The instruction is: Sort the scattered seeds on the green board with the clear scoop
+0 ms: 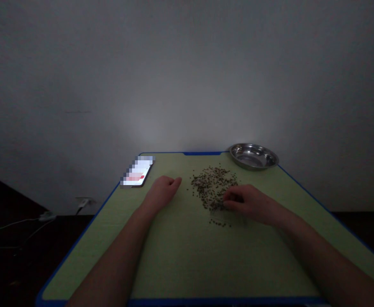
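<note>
Small dark grains, like beans or seeds [211, 183], lie scattered in a loose patch on the pale green table [180, 264]. A short row of them sits apart, nearer to me. At the right edge of the patch, my right hand [249, 202] has its thumb and fingertips drawn together low over the grains; whatever is between them is too small to make out. My left hand [163, 192] rests on the table left of the patch, its fingers curled into a loose fist with the thumb along the side. Nothing shows in it.
A shiny metal bowl [253, 157] stands at the table's far right corner. On the far left lies a phone [137, 172] with a lit screen. A grey wall [187, 85] rises behind the table. A plug and white cables [46, 216] are low on the left.
</note>
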`<state>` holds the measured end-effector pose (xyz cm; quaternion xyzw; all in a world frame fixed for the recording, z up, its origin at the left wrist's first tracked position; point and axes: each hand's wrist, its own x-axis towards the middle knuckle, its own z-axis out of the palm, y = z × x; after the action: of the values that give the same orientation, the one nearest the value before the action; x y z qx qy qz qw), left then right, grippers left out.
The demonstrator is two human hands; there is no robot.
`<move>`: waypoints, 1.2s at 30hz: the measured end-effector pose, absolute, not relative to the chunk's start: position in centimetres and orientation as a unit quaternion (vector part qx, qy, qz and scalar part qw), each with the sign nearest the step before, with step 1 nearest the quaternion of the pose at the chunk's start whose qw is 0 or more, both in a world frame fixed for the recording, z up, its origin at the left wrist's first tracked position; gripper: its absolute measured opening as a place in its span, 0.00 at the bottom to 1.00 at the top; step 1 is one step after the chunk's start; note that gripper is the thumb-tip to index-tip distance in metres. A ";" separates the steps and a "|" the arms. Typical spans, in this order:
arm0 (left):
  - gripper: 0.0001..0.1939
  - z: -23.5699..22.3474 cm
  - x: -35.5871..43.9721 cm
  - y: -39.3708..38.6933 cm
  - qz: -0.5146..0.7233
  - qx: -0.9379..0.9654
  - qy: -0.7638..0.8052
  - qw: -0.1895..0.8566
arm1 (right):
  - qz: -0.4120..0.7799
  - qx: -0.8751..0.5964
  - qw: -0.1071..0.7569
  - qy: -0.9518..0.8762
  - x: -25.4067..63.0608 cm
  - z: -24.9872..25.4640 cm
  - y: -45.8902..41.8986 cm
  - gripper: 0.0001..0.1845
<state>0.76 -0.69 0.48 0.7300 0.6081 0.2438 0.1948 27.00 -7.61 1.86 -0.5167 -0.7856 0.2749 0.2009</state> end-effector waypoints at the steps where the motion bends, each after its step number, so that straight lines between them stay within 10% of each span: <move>1: 0.25 0.5 0.8 -0.7 0.244 0.730 0.607 0.198 | 0.273 -0.518 0.204 -0.785 27.0 1.9 -7.6 0.06; 36: 0.24 0.3 0.8 -0.6 0.179 0.745 0.617 0.180 | 0.247 -0.523 0.178 -0.796 27.8 1.8 -7.3 0.07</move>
<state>0.75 -0.59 0.33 0.7448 0.6170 0.1791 0.1803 27.81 -7.26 1.75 -0.5235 -0.7958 0.2470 0.1780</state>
